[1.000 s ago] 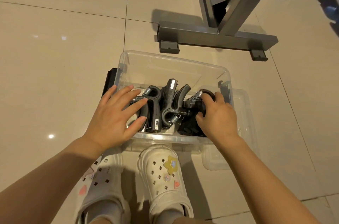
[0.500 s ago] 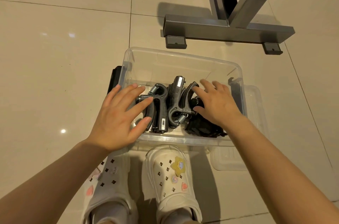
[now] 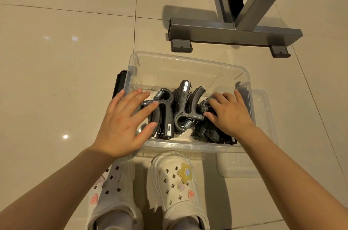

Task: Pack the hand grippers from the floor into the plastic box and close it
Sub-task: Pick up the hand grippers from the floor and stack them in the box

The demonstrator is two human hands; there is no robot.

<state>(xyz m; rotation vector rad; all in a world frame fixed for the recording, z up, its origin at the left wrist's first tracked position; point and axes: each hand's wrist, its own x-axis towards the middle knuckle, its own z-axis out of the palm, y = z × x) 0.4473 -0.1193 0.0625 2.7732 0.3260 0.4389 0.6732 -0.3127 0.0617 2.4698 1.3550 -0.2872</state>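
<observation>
Hand grippers all sit in the plastic box, black, packed side by side on the near half of the floor of it. Long axes run roughly near-to-far; left one has its spring loop at the far end, the middle one is flipped w/ its spring at the near end. Right-side ones are a dark jumble, can't sort their orientation.

Left hand lies flat, fingers straight and spread, on the left gripper. Right hand also flat, fingers extended over the right cluster, nothing grasped.

Step, imo: pressing/levelling the load so nothing stands proud of the rim. None visible loose on the floor, so packing looks done.

Next: lid lies under/beside the box on the right, partly hidden. Needs lifting the box off it or sliding it out, then seat it and snap the side latches.
</observation>
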